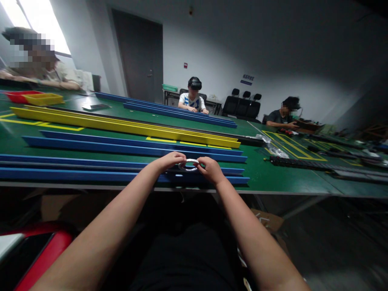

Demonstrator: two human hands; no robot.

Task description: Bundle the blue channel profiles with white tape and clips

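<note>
A thin white roll of tape [191, 160] is held up between my two hands, above the near edge of the table. My left hand [170, 160] pinches its left side with fingers and thumb. On the opposite side my right hand [211, 169] grips the rim between thumb and fingers. Directly below lie long blue channel-shaped rails [212, 179], running left to right, with a second pair of blue rails [133, 146] just beyond. Whether a strip is pulled from the roll, I cannot make out.
Yellow rails [127, 126] cross the green table [273, 180] further back. At the left are red [22, 96] and yellow trays [44, 99]. Dark strips [306, 163] and a plastic bag [274, 147] lie to the right. Three people sit around the table. A red-edged object [62, 242] stands low left.
</note>
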